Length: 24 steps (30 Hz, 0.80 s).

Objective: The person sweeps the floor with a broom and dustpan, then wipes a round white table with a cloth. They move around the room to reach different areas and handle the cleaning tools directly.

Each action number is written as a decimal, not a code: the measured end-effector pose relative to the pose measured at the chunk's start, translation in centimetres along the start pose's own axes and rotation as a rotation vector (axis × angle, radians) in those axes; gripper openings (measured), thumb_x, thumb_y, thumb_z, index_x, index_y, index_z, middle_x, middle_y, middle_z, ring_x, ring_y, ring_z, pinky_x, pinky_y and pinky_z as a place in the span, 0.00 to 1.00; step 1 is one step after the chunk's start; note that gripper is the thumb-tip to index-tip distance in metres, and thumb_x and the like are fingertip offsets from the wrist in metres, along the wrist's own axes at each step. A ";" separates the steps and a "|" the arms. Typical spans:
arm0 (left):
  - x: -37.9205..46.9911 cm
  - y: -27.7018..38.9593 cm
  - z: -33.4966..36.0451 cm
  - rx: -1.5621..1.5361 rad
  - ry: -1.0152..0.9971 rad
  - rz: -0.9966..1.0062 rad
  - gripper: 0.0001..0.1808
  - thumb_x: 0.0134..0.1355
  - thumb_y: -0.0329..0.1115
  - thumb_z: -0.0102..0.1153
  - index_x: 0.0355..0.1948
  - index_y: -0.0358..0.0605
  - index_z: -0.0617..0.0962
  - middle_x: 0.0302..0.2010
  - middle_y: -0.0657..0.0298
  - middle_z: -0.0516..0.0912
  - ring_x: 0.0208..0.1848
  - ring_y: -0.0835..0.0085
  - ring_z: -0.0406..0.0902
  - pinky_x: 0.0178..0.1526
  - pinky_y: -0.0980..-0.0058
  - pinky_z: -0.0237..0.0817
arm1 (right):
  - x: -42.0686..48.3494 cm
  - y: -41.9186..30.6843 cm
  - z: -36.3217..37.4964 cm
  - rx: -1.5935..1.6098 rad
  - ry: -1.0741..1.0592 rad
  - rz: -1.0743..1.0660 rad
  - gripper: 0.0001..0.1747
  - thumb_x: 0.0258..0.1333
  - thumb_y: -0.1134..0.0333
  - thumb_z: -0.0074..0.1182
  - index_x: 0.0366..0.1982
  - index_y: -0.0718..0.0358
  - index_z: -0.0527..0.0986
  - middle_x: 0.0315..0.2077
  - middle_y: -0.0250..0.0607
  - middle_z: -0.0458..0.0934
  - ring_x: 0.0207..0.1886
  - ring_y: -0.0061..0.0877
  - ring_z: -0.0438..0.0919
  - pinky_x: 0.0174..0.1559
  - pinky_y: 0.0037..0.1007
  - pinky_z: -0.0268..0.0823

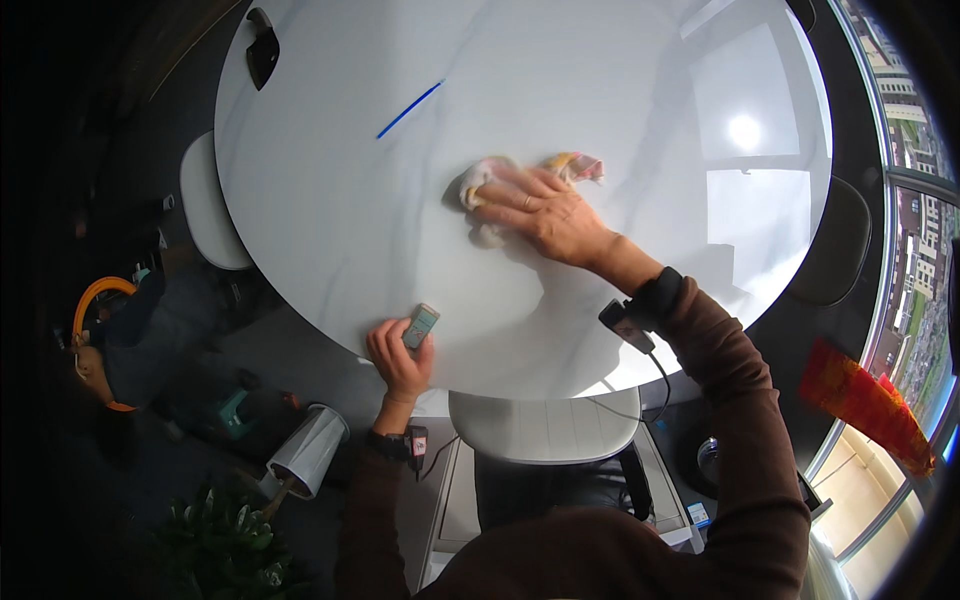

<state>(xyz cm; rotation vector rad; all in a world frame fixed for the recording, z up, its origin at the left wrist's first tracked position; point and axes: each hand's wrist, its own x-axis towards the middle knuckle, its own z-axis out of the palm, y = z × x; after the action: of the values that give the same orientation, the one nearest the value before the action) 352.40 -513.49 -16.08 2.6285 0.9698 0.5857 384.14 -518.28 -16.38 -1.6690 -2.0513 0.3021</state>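
Note:
A glossy white round table (337, 187) fills the middle of the view. Under the spread fingers of my right hand (551, 217) a crumpled cloth (491, 176), whitish with pink and yellow, is pressed on the tabletop; one end sticks out beyond the hand. By the near left edge my left hand (397, 360) holds a small box-like object (421, 327) with a greenish face between thumb and fingers. A thin blue stick, perhaps a pen refill (410, 109), lies above and left of the cloth. At the far left is a dark-bladed cleaver (262, 56).
White chairs stand at the near edge (546, 427) and the left side (210, 202), a dark one (836, 244) at the right. Lower left are a white bin (311, 450) and a leafy plant (225, 540). Cables hang from devices on both my wrists. Windows line the right.

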 end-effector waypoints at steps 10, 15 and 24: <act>-0.4 -0.1 0.4 0.001 0.019 -0.025 0.17 0.50 0.40 0.56 0.37 0.39 0.70 0.37 0.56 0.69 0.37 0.59 0.64 0.42 0.62 0.56 | -24.1 13.1 -10.7 -0.529 0.395 1.219 0.24 0.58 0.56 0.40 0.57 0.50 0.59 0.59 0.40 0.55 0.64 0.40 0.47 0.63 0.40 0.39; -0.7 0.0 0.7 -0.024 0.046 -0.027 0.18 0.52 0.40 0.54 0.38 0.38 0.69 0.37 0.54 0.69 0.38 0.58 0.65 0.43 0.62 0.56 | -10.1 3.1 -2.6 -0.351 0.230 0.628 0.25 0.52 0.68 0.44 0.54 0.51 0.62 0.57 0.35 0.58 0.64 0.35 0.49 0.62 0.41 0.40; -1.2 -1.0 0.9 -0.089 0.051 -0.103 0.17 0.56 0.38 0.51 0.40 0.36 0.68 0.39 0.53 0.68 0.40 0.58 0.64 0.44 0.62 0.57 | -13.2 -9.3 -0.7 0.059 -0.193 -0.028 0.21 0.52 0.62 0.40 0.51 0.45 0.67 0.60 0.23 0.56 0.65 0.26 0.48 0.65 0.37 0.37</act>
<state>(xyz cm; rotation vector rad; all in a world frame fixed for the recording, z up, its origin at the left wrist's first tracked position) 351.42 -513.66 -17.58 2.4806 1.0613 0.6579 378.38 -533.27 -14.48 -1.6295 -2.1793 0.5271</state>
